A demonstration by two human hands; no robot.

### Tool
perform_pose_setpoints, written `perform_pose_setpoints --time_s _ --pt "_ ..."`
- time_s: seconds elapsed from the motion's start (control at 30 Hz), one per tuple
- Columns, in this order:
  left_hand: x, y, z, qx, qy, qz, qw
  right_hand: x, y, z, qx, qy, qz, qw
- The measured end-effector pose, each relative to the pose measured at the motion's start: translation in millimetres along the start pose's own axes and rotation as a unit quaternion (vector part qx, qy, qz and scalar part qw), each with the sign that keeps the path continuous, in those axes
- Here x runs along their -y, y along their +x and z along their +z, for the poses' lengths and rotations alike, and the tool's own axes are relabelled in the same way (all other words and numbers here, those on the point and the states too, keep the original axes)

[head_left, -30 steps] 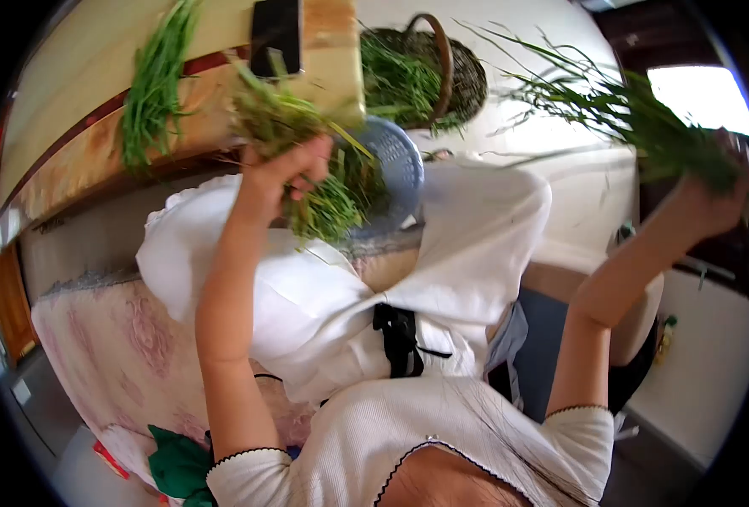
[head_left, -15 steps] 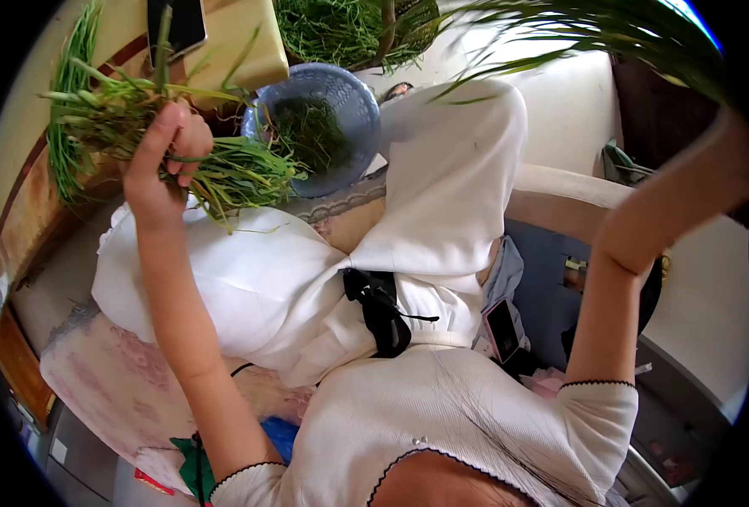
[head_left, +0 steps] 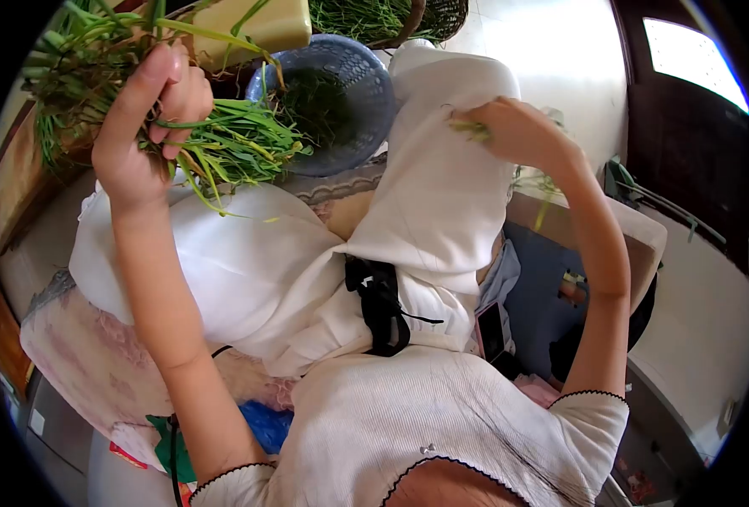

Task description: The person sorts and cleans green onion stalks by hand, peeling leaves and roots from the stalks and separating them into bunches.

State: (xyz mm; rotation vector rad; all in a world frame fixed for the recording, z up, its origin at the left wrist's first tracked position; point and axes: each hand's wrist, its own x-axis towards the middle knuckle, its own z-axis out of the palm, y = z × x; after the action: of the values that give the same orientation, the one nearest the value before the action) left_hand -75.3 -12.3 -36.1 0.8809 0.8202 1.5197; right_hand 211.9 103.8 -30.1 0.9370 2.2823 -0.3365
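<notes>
At the upper left, my left hand (head_left: 159, 106) is closed around a thick bunch of long, grass-like greens (head_left: 231, 144). Its stalk ends and some brown bits stick out to the left, while leafy ends hang to the right toward the blue basket (head_left: 374, 110). My right hand (head_left: 518, 131) hovers by the raised knee, fingers closed on a few grass-like greens (head_left: 471, 129). Yellowish strands trail out behind that hand. Dark green trimmings (head_left: 319, 106) lie inside the perforated blue basket.
A wicker basket (head_left: 451, 19) full of greens stands at the top. Beside the blue basket is a pale yellow block-like surface (head_left: 260, 34). My white-trousered legs rest on a patterned pink seat (head_left: 79, 346). A phone (head_left: 490, 329) lies by my right hip.
My right hand has swung down and inward from the far upper right to the knee; the long leaves above it have left view. The left hand has risen slightly with its bunch.
</notes>
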Motion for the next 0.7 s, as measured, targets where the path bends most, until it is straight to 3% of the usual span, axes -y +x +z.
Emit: perform_pose_setpoints --time_s 0.07,0.2,0.27,0.3,0.37,0.47,0.5,0.53,0.6,0.63,0.7 --pt "-2.5 -0.7 1.0 -0.027 0.019 -0.006 0.999 14.0 13.0 -2.8 -0.081 0.079 -0.096 0.989" --pt "-0.3 -2.4 -4.3 -0.001 0.006 -0.003 1.0 8.4 15.4 -20.8 -0.177 0.148 -0.105 0.967" --pt "-0.1 -3.2 -3.7 -0.035 0.02 -0.004 0.999 9.0 -0.6 -26.8 -0.137 0.1 0.085 0.982" --pt "2.4 -4.4 -7.6 -0.039 0.013 0.0 0.999 2.8 -4.1 -21.5 -0.139 0.099 0.084 0.982" --pt "0.6 -4.4 -3.8 -0.039 0.009 -0.001 0.999 -8.6 -8.6 -1.6 -0.125 0.092 0.192 0.969" --pt "3.6 -5.2 -5.0 -0.037 -0.013 -0.006 0.999 5.5 -16.6 9.4 -0.114 0.101 0.171 0.973" --pt "4.2 -5.1 -4.9 -0.039 -0.005 -0.004 0.999 11.6 -16.5 13.8 -0.053 0.098 0.155 0.982" --pt "4.9 -5.0 -4.2 -0.04 0.004 -0.004 0.999 20.8 -12.1 15.0 -0.053 0.098 0.154 0.982" --pt "6.4 -5.8 -0.2 -0.038 -0.002 -0.009 0.999 40.7 -4.1 17.2 0.0 -0.034 0.068 0.997" --pt "6.2 -6.4 2.9 -0.036 0.002 -0.017 0.999 44.1 -2.5 16.3 -0.001 -0.033 0.07 0.997" --pt "5.2 -8.7 4.4 -0.042 0.021 -0.029 0.998 46.8 4.5 9.4 -0.133 0.055 0.005 0.99"
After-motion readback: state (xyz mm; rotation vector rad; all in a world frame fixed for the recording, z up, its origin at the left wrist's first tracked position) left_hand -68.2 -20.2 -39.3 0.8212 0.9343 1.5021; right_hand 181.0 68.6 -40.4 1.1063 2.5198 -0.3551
